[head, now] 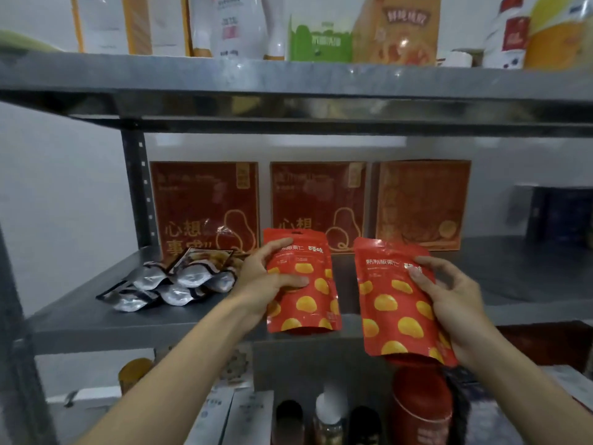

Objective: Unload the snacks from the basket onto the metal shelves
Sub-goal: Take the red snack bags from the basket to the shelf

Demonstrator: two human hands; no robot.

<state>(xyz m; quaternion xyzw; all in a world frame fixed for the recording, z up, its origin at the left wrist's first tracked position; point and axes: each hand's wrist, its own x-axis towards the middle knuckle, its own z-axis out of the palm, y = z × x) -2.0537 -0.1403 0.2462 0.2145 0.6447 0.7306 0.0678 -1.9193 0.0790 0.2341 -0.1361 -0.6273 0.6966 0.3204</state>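
the left hand (pixel 266 277) and right hand (pixel 449 297) each clasp a glossy red pouch, left pouch (pixel 305 303) and right pouch (pixel 398 316), thumbs pressed across the fronts, fingers wrapped behind. both flat, yellow-spotted pouches stand upright over the front edge of the grey metal shelf (pixel 96 313), near crinkled silver foil packets (pixel 167 284).

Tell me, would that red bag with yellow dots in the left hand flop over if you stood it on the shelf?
Probably not. The red pouch in the left hand looks puffy and keeps its shape, so it seems fairly stiff. Its bottom looks wide, so it may stand. The glossy surface could be slippery.
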